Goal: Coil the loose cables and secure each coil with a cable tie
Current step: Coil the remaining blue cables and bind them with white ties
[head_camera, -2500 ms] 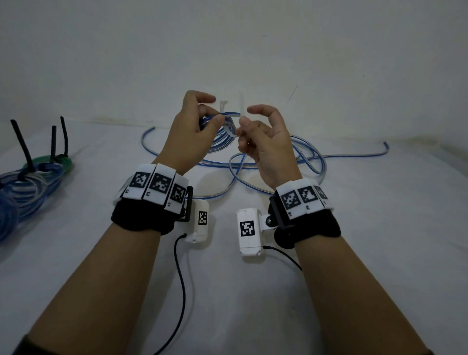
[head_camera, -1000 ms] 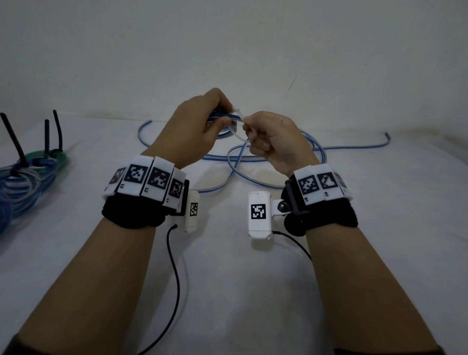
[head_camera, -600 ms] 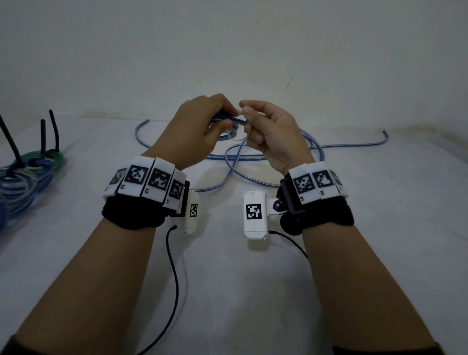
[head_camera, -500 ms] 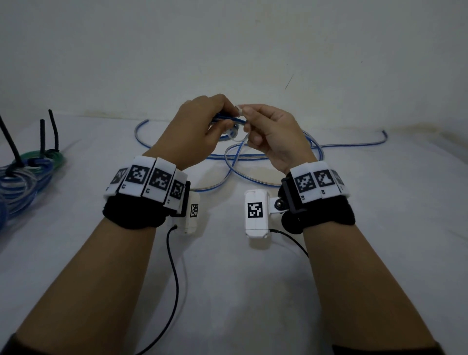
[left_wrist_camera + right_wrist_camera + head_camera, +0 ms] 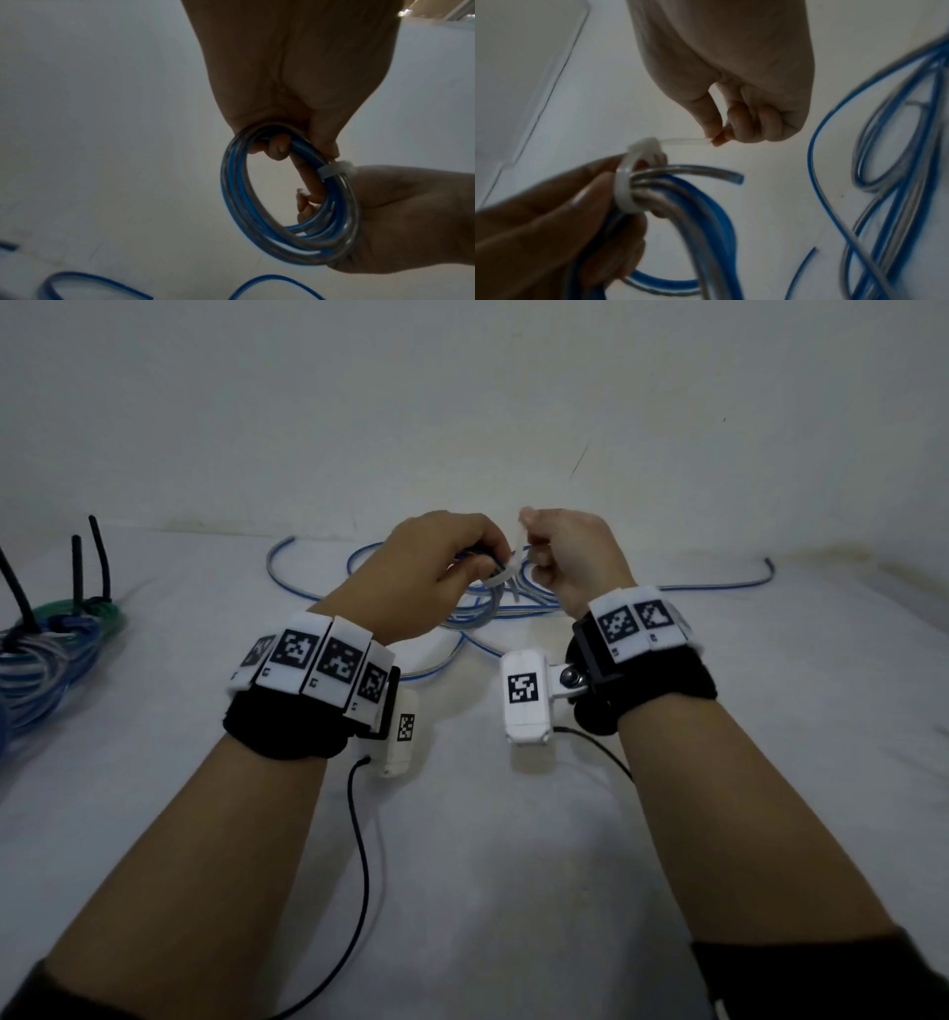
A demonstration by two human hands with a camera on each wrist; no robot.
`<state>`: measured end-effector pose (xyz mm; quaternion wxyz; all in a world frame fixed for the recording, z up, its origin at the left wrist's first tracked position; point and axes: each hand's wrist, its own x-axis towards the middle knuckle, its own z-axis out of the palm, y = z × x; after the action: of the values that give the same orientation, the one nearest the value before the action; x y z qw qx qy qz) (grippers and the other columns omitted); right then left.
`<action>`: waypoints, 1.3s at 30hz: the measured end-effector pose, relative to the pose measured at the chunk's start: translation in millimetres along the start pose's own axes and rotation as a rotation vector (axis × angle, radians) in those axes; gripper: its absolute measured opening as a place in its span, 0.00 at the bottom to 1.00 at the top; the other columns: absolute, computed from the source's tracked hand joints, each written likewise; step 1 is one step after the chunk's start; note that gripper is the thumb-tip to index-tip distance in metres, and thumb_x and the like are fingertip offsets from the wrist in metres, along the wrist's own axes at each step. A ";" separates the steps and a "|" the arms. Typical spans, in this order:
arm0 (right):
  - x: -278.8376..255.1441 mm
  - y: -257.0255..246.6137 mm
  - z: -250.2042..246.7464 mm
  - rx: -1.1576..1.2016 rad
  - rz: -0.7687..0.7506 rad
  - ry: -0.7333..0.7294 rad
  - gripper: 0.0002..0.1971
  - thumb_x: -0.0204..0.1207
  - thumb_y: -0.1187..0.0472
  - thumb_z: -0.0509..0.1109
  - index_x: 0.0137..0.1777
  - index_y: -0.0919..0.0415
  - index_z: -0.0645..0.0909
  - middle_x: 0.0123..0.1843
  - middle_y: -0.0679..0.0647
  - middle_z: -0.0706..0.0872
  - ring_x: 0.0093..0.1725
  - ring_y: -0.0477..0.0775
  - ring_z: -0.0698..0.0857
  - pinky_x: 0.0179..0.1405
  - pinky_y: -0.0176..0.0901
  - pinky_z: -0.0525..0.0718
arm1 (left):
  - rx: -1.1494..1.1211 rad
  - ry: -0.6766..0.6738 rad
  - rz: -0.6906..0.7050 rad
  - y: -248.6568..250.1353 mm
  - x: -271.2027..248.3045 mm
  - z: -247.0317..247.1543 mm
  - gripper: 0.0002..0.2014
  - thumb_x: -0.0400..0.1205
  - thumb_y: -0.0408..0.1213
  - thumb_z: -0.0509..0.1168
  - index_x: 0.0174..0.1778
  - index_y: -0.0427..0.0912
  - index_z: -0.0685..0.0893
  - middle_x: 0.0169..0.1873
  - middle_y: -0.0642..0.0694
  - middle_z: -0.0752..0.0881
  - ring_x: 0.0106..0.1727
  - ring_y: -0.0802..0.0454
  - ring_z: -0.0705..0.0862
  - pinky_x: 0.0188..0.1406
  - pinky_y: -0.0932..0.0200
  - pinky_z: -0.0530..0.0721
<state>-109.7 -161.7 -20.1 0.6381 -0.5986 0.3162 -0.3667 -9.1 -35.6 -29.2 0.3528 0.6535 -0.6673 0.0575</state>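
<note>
My left hand [image 5: 480, 563] grips a small coil of blue-and-clear cable [image 5: 485, 603] above the white table [image 5: 513, 865]. In the left wrist view its thumb and fingers [image 5: 279, 149] curl round the coil [image 5: 287, 203]. A white cable tie [image 5: 626, 182] is looped round the coil's strands, and its band shows at the coil's edge [image 5: 336, 169]. My right hand [image 5: 716, 139] pinches the tie's tail between thumb and forefinger, just right of the coil, with the tail stretched straight. In the head view the tie [image 5: 506, 572] runs between both hands.
Loose blue cable [image 5: 667, 588] sprawls on the table behind my hands, reaching far right. At the far left lie bundled blue coils [image 5: 36, 660] and a green coil [image 5: 105, 611], with black tie tails sticking up. A pale wall stands close behind.
My right hand has curled into a pinch on the tie's tail and drawn it up and away from the coil. The left hand keeps its grip on the coil.
</note>
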 end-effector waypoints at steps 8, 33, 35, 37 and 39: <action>-6.5 -3.2 -7.5 -0.023 0.083 -0.260 0.13 0.80 0.52 0.65 0.41 0.60 0.83 0.31 0.50 0.82 0.27 0.46 0.75 0.28 0.37 0.71 | -0.117 0.116 -0.088 1.9 2.1 1.9 0.09 0.83 0.31 0.60 0.54 0.41 0.83 0.42 0.54 0.84 0.40 0.66 0.79 0.40 0.80 0.71; 1.4 -37.4 -4.1 -0.455 -0.009 -0.045 0.14 0.77 0.63 0.68 0.29 0.57 0.74 0.28 0.49 0.76 0.27 0.45 0.73 0.28 0.33 0.71 | 0.015 0.052 -0.044 24.6 9.5 -0.4 0.10 0.84 0.29 0.56 0.52 0.35 0.82 0.41 0.44 0.86 0.34 0.60 0.75 0.33 0.75 0.68; -7.0 -42.0 -1.2 -0.405 -0.023 -0.069 0.15 0.77 0.64 0.68 0.28 0.60 0.77 0.27 0.53 0.76 0.25 0.50 0.69 0.24 0.38 0.68 | 0.005 0.067 -0.065 28.5 6.1 -5.6 0.10 0.84 0.30 0.55 0.54 0.36 0.82 0.42 0.45 0.87 0.35 0.59 0.76 0.34 0.77 0.68; -16.0 -43.9 3.6 -0.291 -0.040 -0.113 0.14 0.78 0.63 0.68 0.30 0.64 0.80 0.28 0.55 0.76 0.24 0.51 0.67 0.22 0.39 0.65 | -0.017 0.121 -0.097 31.3 0.5 -10.8 0.09 0.84 0.31 0.56 0.53 0.38 0.82 0.43 0.46 0.88 0.40 0.55 0.79 0.37 0.78 0.70; -29.6 -45.9 11.5 -0.187 -0.070 -0.118 0.10 0.78 0.61 0.68 0.37 0.64 0.81 0.29 0.56 0.76 0.23 0.49 0.69 0.21 0.36 0.68 | -0.030 0.212 -0.160 33.8 -6.0 -18.9 0.08 0.84 0.31 0.58 0.52 0.38 0.82 0.45 0.47 0.88 0.44 0.54 0.81 0.39 0.78 0.72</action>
<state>-119.8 -131.2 25.5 0.5839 -0.6868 0.2898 -0.3216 -33.1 -15.8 -5.5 0.4344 0.6896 -0.5727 0.0878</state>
